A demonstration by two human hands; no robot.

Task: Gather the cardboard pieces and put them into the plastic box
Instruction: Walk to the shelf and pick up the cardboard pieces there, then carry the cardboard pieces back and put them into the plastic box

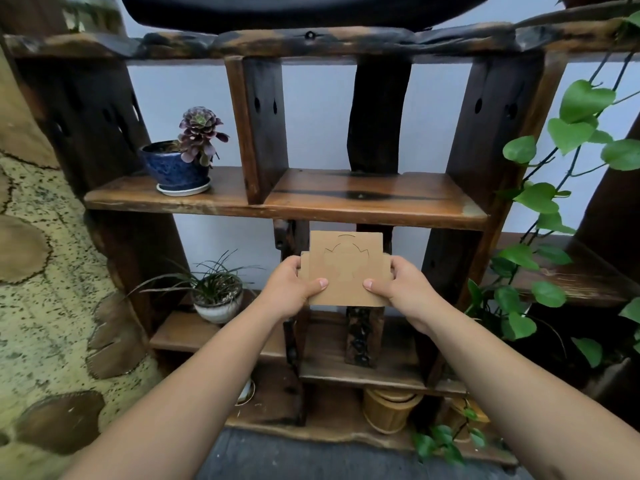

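I hold the cardboard (346, 268) in front of the shelf (284, 202), just below its middle board. My left hand (294, 289) clamps the left edge, thumb on the near face and fingers behind; my right hand (398, 289) clamps the right edge the same way. It looks like more than one piece stacked flat, though I cannot tell how many. The plastic box is nowhere in view, so I judge the gathering under way and the putting-in not yet done. The middle board sits close above the cardboard's top edge, and posts stand right behind it. Toward me, away from the shelf, the room is open.
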